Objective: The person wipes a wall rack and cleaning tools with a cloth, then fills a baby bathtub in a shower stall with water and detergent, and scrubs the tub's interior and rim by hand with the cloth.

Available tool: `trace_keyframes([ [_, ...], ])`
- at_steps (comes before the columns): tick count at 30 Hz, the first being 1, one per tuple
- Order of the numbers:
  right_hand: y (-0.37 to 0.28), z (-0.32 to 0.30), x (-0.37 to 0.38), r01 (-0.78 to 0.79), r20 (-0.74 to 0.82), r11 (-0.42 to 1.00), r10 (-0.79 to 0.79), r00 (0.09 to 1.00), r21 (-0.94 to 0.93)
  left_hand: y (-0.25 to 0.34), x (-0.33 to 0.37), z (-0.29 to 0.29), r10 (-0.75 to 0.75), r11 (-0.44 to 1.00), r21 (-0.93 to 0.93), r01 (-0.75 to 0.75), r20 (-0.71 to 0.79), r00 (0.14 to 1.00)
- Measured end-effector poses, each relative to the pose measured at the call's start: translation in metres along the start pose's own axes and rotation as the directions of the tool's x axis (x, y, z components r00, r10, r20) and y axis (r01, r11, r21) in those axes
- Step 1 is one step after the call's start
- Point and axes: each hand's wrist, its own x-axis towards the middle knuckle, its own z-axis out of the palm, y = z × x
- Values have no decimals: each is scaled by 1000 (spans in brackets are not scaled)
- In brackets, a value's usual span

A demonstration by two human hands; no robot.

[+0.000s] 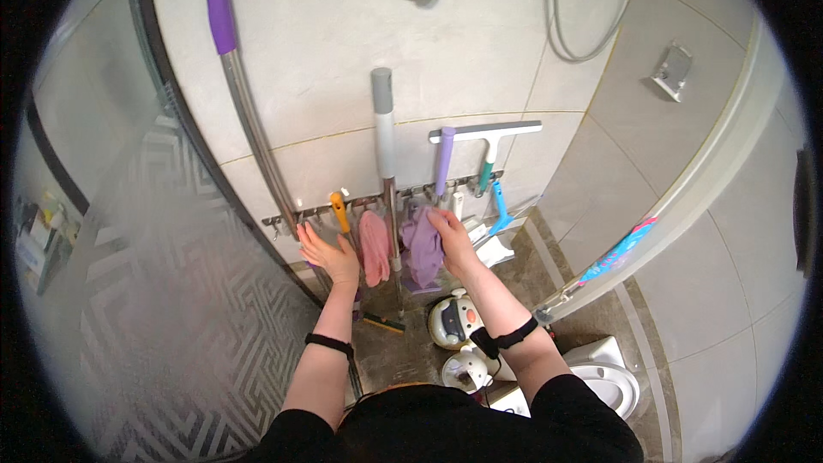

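Observation:
Along the back wall runs a metal hook rack (418, 189) with cleaning tools on it. My right hand (454, 240) is at the rack's middle, fingers closed on the upper right edge of a limp, wrinkled purple cloth or glove (422, 249). Its fingertips are partly hidden. My left hand (330, 257) has its fingers stretched out beside the steel pole with a purple grip (222, 24), near an orange handle (339, 210); nothing shows in it. A folded pink cloth or glove (374, 247) hangs between my hands, beside a grey-topped pole (383, 133).
A squeegee (490, 141), a lilac handle (444, 159) and a blue brush (501, 210) hang at right. Below stand a penguin-shaped bin (454, 321) and a white toilet (607, 386). A patterned glass panel (197, 291) is at left, a curved white rail (677, 197) at right.

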Motion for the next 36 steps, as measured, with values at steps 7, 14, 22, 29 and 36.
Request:
trace_keyframes([
  [7, -152, 66, 25, 640, 70, 768, -637, 768, -34, 46, 18, 8, 255, 922, -296, -250, -24, 967],
  [14, -236, 49, 105, 579, 409, -264, -903, 133, -771, 102, 52, 0, 417, 839, -369, -399, -34, 908],
  [22, -224, 101, 129, 486, 829, -705, -554, 78, -517, 129, 103, -11, 471, 828, -277, -488, -128, 873],
  [29, -311, 39, 146, 469, 291, -241, -956, 36, -849, 123, 118, -8, 445, 893, 69, -444, -1, 895],
  [36, -258, 111, 145, 474, 496, -441, -868, -10, -762, 124, 118, -17, 450, 849, 236, -473, 148, 881],
])
